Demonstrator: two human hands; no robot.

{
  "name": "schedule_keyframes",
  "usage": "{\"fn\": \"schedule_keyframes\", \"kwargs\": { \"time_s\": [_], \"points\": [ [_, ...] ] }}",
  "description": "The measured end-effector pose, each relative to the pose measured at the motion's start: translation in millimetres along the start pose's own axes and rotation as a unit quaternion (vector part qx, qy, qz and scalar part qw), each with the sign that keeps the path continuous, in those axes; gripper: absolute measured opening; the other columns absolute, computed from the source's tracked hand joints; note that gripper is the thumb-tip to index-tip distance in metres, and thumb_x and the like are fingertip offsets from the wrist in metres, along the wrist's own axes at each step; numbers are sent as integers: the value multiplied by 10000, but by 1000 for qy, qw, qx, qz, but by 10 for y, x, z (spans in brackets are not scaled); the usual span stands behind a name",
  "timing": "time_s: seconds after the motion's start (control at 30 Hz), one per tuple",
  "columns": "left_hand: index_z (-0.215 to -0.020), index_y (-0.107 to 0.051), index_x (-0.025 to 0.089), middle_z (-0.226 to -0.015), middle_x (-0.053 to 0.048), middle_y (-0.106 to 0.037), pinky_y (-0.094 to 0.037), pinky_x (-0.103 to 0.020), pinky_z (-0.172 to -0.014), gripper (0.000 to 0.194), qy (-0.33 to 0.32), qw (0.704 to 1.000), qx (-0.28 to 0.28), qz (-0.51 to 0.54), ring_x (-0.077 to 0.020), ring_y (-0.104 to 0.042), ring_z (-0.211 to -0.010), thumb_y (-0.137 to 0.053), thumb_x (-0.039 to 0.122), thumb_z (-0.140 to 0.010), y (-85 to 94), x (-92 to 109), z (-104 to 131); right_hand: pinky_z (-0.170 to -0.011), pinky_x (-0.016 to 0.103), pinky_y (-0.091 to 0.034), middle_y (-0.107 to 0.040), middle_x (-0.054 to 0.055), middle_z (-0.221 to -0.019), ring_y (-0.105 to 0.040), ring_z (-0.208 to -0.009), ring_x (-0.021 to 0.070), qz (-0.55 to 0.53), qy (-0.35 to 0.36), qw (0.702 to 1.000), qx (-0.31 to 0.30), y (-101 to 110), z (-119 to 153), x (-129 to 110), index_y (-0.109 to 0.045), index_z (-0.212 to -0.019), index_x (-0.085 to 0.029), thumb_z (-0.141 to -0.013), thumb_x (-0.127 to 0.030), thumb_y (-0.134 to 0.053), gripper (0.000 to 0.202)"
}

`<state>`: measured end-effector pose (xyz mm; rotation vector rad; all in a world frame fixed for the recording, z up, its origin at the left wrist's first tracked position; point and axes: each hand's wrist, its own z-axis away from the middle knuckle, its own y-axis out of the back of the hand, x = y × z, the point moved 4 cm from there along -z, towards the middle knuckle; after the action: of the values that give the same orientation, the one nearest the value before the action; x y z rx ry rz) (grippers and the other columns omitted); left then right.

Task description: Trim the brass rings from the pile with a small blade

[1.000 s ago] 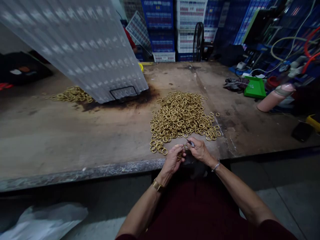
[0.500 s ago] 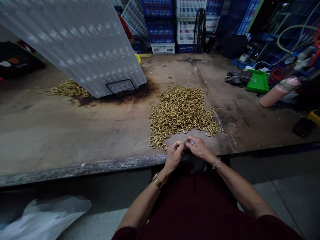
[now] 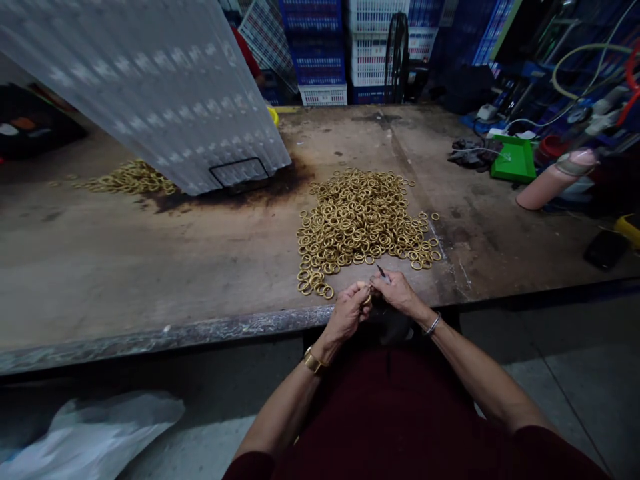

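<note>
Two bare hands met in front of me at the near edge of the worktable, their fingertips together or nearly so; from my head camera I could not tell whether they actually touched. I saw the left hand curled around at least one gold-coloured ring, though its fingers hid how many it held. The right hand was closed on a small pointed tool, its dark tip sticking up and away from me. Just beyond them I had the big heap of rings spread on the wood, with a few loose ones at its near left corner, close to the left hand. To my left stood a tilted grey ribbed panel, and a smaller pile of rings lay beside its foot. Over on the right I made out a green tray and a pink bottle lying tilted near it. Blue crates and a black fan stood behind the table's far edge.
</note>
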<state>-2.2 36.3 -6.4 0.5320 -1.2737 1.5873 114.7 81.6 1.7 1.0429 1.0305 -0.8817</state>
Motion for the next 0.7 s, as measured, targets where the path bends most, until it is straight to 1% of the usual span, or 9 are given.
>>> {"fn": "schedule_keyframes", "kwargs": {
  "time_s": [0.13,0.2,0.27,0.33,0.4,0.47,0.57,0.7],
  "points": [
    [-776,-536,152,-569,59,-456,-200,-140,-364,410,-12,1000,8,10,-24,-348,-411,-722,486,-627,-41,34,32,-454,206,-315,-512,-38,-534,-405,-456,84,-35,-12,999,-10,-3,-3,27,-545,-697,-175,-726,-427,-510,256],
    [-766,-532,154,-546,69,-429,-199,-142,-359,409,-18,1000,13,13,-27,-344,-406,-722,488,-625,-48,42,39,-461,208,-317,-502,-40,-521,-405,-453,87,-10,-5,1000,11,32,6,36,-547,-697,-178,-747,-400,-483,237],
    [-765,-532,156,-526,78,-404,-197,-143,-357,408,-25,999,19,11,-30,-339,-402,-719,490,-626,-43,43,39,-480,208,-313,-494,-38,-524,-409,-472,91,56,20,997,44,79,31,37,-543,-681,-184,-755,-347,-467,195],
    [-772,-534,156,-522,80,-399,-200,-145,-361,403,-33,999,24,3,-31,-336,-403,-710,493,-638,-30,38,36,-501,213,-297,-483,-34,-530,-400,-490,95,151,66,985,51,94,75,22,-535,-659,-190,-754,-286,-467,152],
    [-771,-528,158,-530,77,-406,-209,-147,-369,394,-41,999,30,-9,-31,-339,-410,-694,497,-657,-14,28,32,-520,222,-279,-487,-26,-541,-397,-503,102,243,118,962,24,63,131,3,-541,-662,-194,-756,-232,-465,127],
    [-758,-517,161,-536,73,-413,-214,-150,-378,383,-46,998,34,-27,-32,-346,-416,-678,499,-676,1,16,32,-540,231,-272,-517,-12,-565,-421,-522,114,308,149,940,-3,25,182,-7,-561,-700,-198,-763,-195,-462,117],
    [-734,-500,165,-541,70,-413,-216,-153,-387,376,-53,997,37,-50,-33,-348,-421,-663,502,-691,15,-2,32,-570,239,-276,-580,15,-634,-487,-580,136,364,160,918,-15,0,220,-25,-585,-772,-197,-773,-175,-471,115],
    [-715,-495,166,-535,70,-407,-216,-156,-393,365,-63,995,35,-65,-32,-330,-421,-639,501,-715,30,-20,22,-585,247,-271,-630,37,-714,-539,-639,152,400,164,901,-15,-13,235,-54,-600,-846,-192,-776,-161,-471,150]
  ]
}}
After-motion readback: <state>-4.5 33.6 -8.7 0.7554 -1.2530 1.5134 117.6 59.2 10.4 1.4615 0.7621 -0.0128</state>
